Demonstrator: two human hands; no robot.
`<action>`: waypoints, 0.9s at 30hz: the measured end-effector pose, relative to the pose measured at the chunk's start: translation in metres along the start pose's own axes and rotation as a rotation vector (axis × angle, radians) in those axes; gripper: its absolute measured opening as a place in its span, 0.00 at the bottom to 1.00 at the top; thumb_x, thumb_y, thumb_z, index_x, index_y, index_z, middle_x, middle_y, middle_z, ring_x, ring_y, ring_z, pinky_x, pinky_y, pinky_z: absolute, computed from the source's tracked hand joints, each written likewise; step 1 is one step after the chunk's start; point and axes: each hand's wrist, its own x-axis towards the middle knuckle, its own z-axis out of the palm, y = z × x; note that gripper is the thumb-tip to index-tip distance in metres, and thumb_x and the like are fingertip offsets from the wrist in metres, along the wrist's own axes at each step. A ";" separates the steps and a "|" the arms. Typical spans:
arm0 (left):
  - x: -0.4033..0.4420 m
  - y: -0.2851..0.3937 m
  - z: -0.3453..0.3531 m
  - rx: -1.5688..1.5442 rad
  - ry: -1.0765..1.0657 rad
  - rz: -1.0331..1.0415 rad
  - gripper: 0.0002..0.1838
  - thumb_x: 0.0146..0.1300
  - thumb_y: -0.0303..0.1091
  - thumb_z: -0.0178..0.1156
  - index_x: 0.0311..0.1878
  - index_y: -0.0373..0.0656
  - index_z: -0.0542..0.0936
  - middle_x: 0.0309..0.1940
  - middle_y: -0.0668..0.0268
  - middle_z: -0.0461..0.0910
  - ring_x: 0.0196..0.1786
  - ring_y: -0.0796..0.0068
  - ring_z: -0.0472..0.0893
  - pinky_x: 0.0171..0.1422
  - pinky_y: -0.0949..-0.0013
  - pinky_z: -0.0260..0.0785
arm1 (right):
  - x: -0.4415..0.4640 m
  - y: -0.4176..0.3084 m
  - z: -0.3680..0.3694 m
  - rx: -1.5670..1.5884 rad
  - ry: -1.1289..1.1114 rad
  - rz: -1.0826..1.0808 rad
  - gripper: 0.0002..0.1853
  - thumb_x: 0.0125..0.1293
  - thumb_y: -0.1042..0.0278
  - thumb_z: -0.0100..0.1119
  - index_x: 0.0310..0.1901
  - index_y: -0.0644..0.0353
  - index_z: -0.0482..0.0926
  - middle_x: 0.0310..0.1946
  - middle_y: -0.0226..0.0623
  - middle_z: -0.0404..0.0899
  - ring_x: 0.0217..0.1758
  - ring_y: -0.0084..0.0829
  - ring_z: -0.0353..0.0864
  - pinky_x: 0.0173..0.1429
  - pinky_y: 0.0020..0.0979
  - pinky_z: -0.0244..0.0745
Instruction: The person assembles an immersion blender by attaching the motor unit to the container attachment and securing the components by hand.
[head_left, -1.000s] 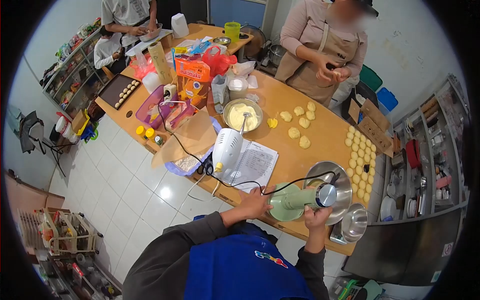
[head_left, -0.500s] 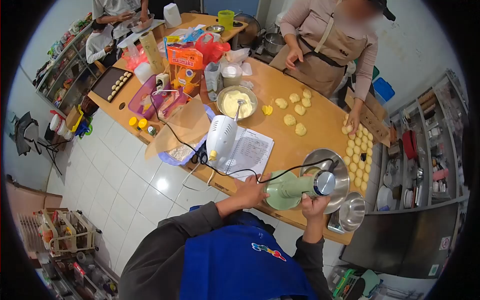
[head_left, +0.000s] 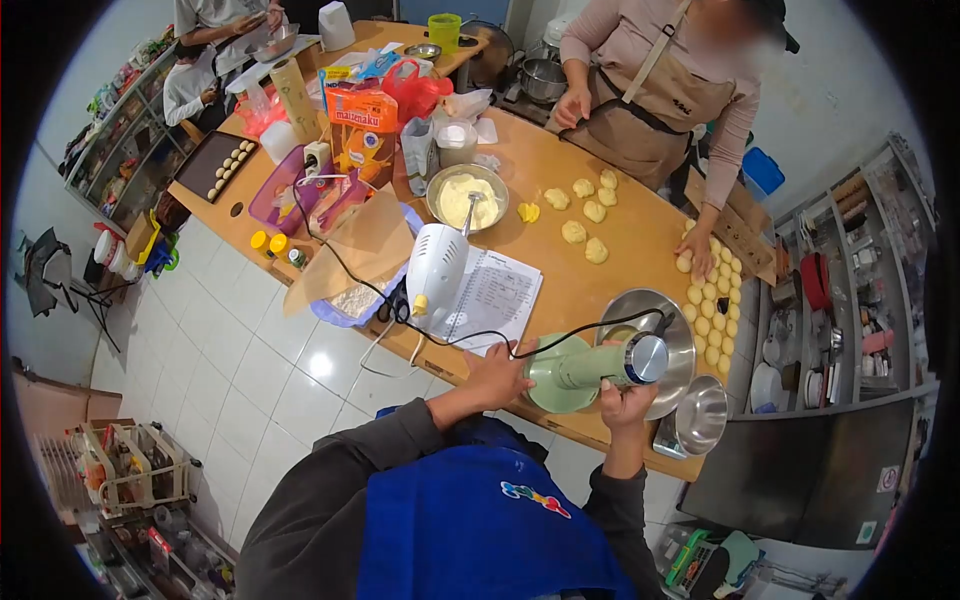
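A pale green hand blender (head_left: 590,368) with a shiny chrome top stands over a light green bowl (head_left: 562,400) at the table's near edge. My right hand (head_left: 626,405) is wrapped round the blender's upper body, just below the chrome cap. At the bowl's left side, my left hand (head_left: 497,378) grips the rim, its fingertips partly hidden. What is inside the bowl cannot be seen. A black cord (head_left: 500,338) runs left across the table from the blender. Close by on the right is a large steel bowl (head_left: 680,355), with a smaller steel bowl (head_left: 702,412) beside it.
A white hand mixer (head_left: 438,268) lies on an open notebook (head_left: 505,290). Beyond is a bowl of pale cream batter (head_left: 468,198). Several dough balls (head_left: 572,232) dot the table. A co-worker's hand (head_left: 697,252) touches rows of small dough balls (head_left: 718,310) at the right.
The view has shifted slightly. My hands keep their hold on the blender and bowl with little visible movement. The co-worker's hand at the dough rows has moved slightly.
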 end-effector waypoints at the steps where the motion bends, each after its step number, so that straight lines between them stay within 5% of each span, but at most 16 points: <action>1: 0.000 0.000 0.000 -0.008 -0.002 -0.007 0.39 0.61 0.50 0.55 0.72 0.59 0.49 0.65 0.49 0.58 0.67 0.51 0.58 0.55 0.24 0.42 | 0.000 0.000 0.000 -0.004 -0.006 0.007 0.25 0.50 0.59 0.60 0.47 0.68 0.74 0.42 0.45 0.78 0.45 0.41 0.77 0.52 0.36 0.71; 9: 0.003 -0.006 0.007 -0.003 -0.002 -0.005 0.37 0.60 0.50 0.56 0.71 0.61 0.53 0.65 0.51 0.57 0.67 0.50 0.57 0.57 0.21 0.41 | -0.001 0.002 -0.001 -0.048 -0.001 -0.015 0.25 0.50 0.59 0.60 0.46 0.68 0.75 0.42 0.45 0.78 0.44 0.41 0.77 0.51 0.36 0.71; 12: 0.004 -0.007 0.007 -0.030 0.005 0.016 0.36 0.60 0.50 0.56 0.71 0.61 0.54 0.65 0.51 0.58 0.67 0.50 0.57 0.57 0.21 0.41 | 0.000 0.001 0.000 -0.023 0.019 -0.043 0.25 0.55 0.57 0.61 0.46 0.71 0.74 0.41 0.43 0.79 0.44 0.33 0.79 0.50 0.33 0.73; 15: 0.000 -0.001 0.001 0.021 -0.002 0.000 0.38 0.60 0.49 0.56 0.72 0.57 0.51 0.63 0.49 0.61 0.67 0.53 0.58 0.55 0.28 0.44 | 0.000 0.003 -0.001 -0.029 0.004 -0.058 0.25 0.56 0.56 0.60 0.46 0.71 0.74 0.41 0.44 0.79 0.44 0.33 0.79 0.50 0.33 0.73; 27: 0.004 -0.010 0.010 -0.106 0.077 0.078 0.38 0.61 0.48 0.55 0.72 0.56 0.52 0.63 0.46 0.60 0.66 0.49 0.58 0.57 0.32 0.44 | 0.002 -0.005 0.000 -0.011 -0.009 0.006 0.25 0.51 0.59 0.60 0.48 0.69 0.75 0.43 0.45 0.78 0.46 0.41 0.77 0.52 0.36 0.71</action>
